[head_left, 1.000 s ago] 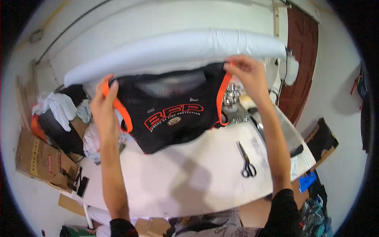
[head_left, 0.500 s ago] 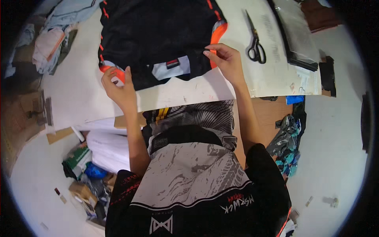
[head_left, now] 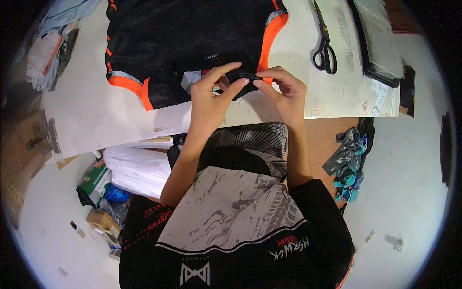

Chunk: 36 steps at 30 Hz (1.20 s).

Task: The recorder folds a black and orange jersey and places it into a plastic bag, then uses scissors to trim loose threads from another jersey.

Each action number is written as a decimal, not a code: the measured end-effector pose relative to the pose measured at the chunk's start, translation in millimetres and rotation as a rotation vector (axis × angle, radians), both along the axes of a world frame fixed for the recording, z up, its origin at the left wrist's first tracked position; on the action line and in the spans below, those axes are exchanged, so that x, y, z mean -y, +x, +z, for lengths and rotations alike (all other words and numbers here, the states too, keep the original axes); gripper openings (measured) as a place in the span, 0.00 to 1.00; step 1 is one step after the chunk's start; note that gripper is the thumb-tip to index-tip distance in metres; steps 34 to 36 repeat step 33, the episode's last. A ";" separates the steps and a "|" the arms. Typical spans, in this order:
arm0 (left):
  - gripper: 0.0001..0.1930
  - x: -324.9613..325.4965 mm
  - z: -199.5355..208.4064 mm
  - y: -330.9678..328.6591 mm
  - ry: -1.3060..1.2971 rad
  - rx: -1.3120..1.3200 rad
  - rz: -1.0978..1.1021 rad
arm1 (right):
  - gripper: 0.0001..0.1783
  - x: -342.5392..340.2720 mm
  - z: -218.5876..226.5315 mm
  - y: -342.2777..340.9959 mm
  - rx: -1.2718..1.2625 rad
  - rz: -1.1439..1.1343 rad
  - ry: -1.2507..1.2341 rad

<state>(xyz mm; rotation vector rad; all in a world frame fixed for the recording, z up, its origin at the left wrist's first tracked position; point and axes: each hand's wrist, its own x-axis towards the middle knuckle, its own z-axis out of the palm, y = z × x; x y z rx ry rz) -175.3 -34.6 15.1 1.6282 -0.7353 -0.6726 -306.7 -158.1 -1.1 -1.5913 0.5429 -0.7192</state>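
Observation:
A black garment with orange-edged armholes lies spread on the white table, its neck end toward me. My left hand is at the black neckband, thumb and fingers pinching its edge. Close beside it, my right hand pinches the same band between thumb and forefinger, near the right shoulder. The band is raised a little between both hands. Behind my left fingers, a pale inner patch and a small dark label partly show in the neck opening. On the left, the orange armhole trim lies loose on the table.
Black-handled scissors lie right of the garment. Farther right is a stack of clear plastic bags. Folded cloths sit at the far left. The white table's front edge runs before me; bags and boxes stand on the floor below.
My left hand has left the left armhole and moved right to the neckband beside my right hand. The neckband is now lifted and pinched between both hands.

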 end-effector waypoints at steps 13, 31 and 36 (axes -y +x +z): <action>0.08 -10.8 -4.2 6.0 -0.029 -0.315 0.030 | 0.12 2.7 16.0 -8.7 -0.174 0.038 -0.211; 0.11 -24.9 3.1 1.9 -0.186 -0.687 0.034 | 0.21 116.6 -7.1 -90.4 -0.870 -0.241 -0.221; 0.11 -27.5 2.3 0.4 -0.211 -0.700 0.056 | 0.30 90.1 -7.6 -114.6 -0.341 -0.069 0.442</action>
